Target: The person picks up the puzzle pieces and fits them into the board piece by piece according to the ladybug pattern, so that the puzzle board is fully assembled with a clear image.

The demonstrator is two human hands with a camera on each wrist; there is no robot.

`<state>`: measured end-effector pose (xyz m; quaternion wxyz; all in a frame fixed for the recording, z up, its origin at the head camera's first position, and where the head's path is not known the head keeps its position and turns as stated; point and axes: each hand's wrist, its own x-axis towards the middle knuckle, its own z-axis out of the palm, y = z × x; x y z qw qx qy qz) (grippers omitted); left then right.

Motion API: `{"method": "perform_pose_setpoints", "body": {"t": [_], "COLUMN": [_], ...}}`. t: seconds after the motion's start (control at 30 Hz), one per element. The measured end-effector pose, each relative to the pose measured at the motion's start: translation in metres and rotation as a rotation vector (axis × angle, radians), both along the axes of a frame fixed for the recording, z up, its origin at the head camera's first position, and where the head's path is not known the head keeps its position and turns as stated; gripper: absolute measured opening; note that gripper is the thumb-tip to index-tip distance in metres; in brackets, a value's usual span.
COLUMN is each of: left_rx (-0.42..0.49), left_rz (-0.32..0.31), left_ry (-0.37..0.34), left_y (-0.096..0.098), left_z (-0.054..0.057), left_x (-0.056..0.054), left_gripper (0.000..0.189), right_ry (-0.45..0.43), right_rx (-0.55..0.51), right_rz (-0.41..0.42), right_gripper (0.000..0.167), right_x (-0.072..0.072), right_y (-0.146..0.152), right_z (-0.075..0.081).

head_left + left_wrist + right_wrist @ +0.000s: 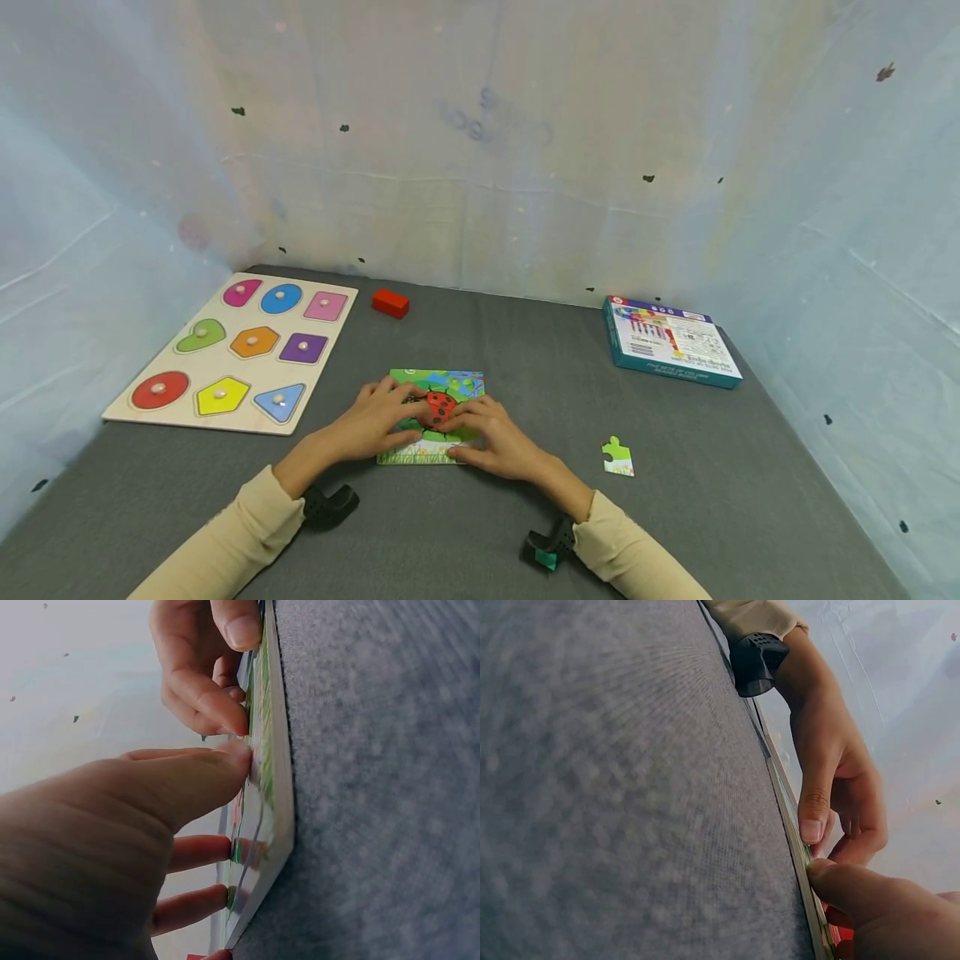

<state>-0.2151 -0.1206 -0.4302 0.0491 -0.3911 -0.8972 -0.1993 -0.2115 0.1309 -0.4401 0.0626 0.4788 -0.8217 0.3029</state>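
Observation:
A ladybug jigsaw puzzle (431,454) lies flat on the grey table, its picture partly covered by both hands. My left hand (378,421) rests its fingertips and thumb on the left half of the picture. From the right, my right hand (495,437) touches the puzzle, its thumb by the lower edge. In the left wrist view the left thumb (202,776) and fingers press onto the top of the board (277,750). The right wrist view shows the right thumb (840,881) on the board's edge close to the left one. A loose green-and-white jigsaw piece (618,457) lies farther right.
A wooden shape puzzle board (247,375) with knobbed pieces lies at the left. Behind the jigsaw sits a red block (391,303). A flat teal-sided box (671,342) lies at the back right. Pale sheeting (480,167) encloses the table's back and sides.

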Motion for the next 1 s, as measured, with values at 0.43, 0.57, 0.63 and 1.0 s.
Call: {"method": "perform_pose_setpoints", "body": {"t": [0.43,0.57,0.63,1.0], "left_rx": [-0.082,-0.060,-0.024,0.041], "left_rz": [0.009,-0.051,-0.107,-0.210], "left_ry": [-0.003,-0.009,-0.043,-0.191], "left_y": [0.0061,0.0076,0.0074,0.0040], "left_z": [0.0081,0.0074,0.0062,0.0063], "left_x": [0.0074,0.0072,0.0059,0.0045], "left_gripper": [0.014,0.015,0.014,0.017], "right_ry": [-0.006,0.003,0.003,-0.156], "right_rx": [0.096,0.084,0.073,-0.017], "right_rz": [0.057,0.074,0.077,0.085], "right_gripper": [0.024,0.027,0.028,0.027], "right_x": [-0.0016,-0.0024,-0.0026,-0.0050], "right_y": [0.0023,0.0036,0.0040,0.0043], "right_z": [0.0081,0.0069,0.0060,0.0027]}}
